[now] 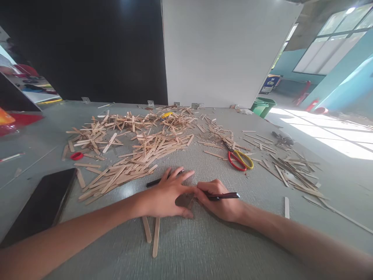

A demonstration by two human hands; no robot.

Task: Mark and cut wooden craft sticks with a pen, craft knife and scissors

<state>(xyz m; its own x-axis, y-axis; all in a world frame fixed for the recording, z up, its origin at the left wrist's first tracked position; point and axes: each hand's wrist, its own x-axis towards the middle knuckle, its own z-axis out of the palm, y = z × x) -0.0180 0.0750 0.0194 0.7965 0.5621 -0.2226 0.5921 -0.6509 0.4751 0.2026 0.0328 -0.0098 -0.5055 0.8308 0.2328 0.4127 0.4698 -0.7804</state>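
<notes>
- Right hand (219, 200): pinching the pen (229, 196), long axis roughly nine to three o'clock.
- Left hand (167, 194): fingers spread, at the pen's nine o'clock.

text: none readable | blue sign (271, 82): pale lettering, too blurred

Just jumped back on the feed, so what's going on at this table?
A person's right hand grips a pen close to the table, beside the spread left hand. Two sticks show below the left hand. Beyond lies a loose pile of wooden sticks, with scissors to its right and a phone at the left.
</notes>
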